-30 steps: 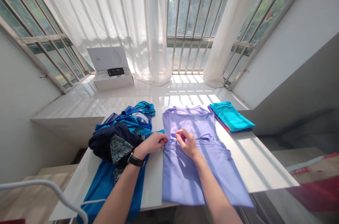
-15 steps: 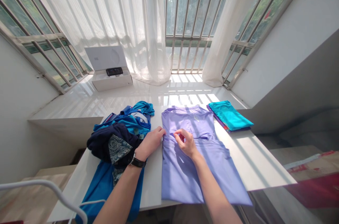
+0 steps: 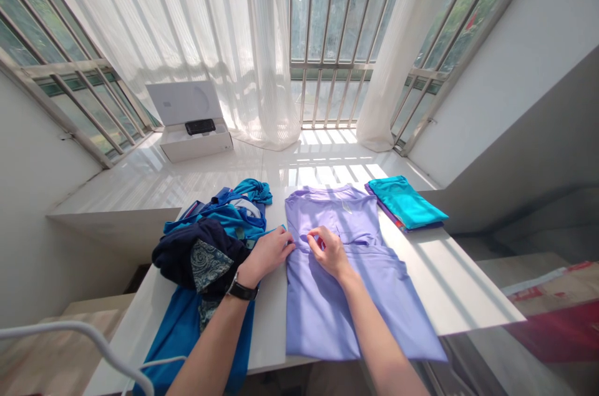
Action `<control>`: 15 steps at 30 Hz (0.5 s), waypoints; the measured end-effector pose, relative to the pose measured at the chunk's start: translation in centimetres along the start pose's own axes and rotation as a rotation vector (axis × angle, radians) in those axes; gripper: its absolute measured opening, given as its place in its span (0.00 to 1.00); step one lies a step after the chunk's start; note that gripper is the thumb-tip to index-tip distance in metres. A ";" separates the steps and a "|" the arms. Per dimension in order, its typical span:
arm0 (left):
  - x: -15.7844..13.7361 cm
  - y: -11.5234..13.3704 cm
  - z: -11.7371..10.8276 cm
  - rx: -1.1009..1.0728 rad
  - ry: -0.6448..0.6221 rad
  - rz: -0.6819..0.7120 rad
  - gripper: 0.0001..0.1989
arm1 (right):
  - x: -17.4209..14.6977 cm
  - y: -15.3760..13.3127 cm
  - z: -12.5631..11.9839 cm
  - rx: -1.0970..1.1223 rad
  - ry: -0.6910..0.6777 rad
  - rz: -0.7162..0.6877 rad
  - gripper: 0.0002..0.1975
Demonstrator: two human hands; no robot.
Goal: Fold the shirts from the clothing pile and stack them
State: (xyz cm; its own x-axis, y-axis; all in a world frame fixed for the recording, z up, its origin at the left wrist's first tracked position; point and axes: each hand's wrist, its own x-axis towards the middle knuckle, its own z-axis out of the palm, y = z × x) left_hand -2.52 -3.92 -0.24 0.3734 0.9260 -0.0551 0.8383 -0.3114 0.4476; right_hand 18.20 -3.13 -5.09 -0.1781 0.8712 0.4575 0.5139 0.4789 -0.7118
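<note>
A lavender shirt (image 3: 322,321) lies face up and partly folded, its neckline at the far end and a crosswise crease across its middle. My left hand (image 3: 266,254), with a black watch at the wrist, pinches the shirt's left edge. Over the shirt's upper middle, my right hand (image 3: 329,252) has thumb and forefinger pressed together on the cloth; other fingers are curled in. Left of the shirt is a heap of clothes, with a navy garment (image 3: 180,252) bearing a paisley patch and blue garments (image 3: 163,333) around it.
Folded garments, a turquoise one (image 3: 405,202) uppermost, lie at the back right of the white table (image 3: 449,284). On the window ledge stands an open white box (image 3: 196,146) with a black device (image 3: 200,126). A white curved tube (image 3: 79,327) crosses the lower left.
My left hand's fingers have shifted slightly downward and right along the shirt's edge. The right hand has stayed almost still, and the camera view has moved a little.
</note>
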 end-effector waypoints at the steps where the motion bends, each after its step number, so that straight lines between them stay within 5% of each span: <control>1: 0.0 0.0 0.0 0.017 -0.016 -0.011 0.08 | 0.0 0.1 0.0 -0.012 -0.008 0.002 0.08; 9: 0.0 0.2 0.1 0.045 -0.016 -0.069 0.07 | -0.1 -0.9 -0.7 0.022 -0.001 0.004 0.06; 15: 0.1 0.8 -0.1 0.025 0.049 0.015 0.08 | -2.0 0.7 -9.7 -0.134 0.124 0.137 0.10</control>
State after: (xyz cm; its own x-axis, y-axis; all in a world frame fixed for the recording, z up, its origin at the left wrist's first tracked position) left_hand -1.80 -4.03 0.17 0.3664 0.9304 -0.0043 0.8426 -0.3299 0.4257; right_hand 27.10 -5.57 -1.33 0.0016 0.9033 0.4290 0.6347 0.3306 -0.6985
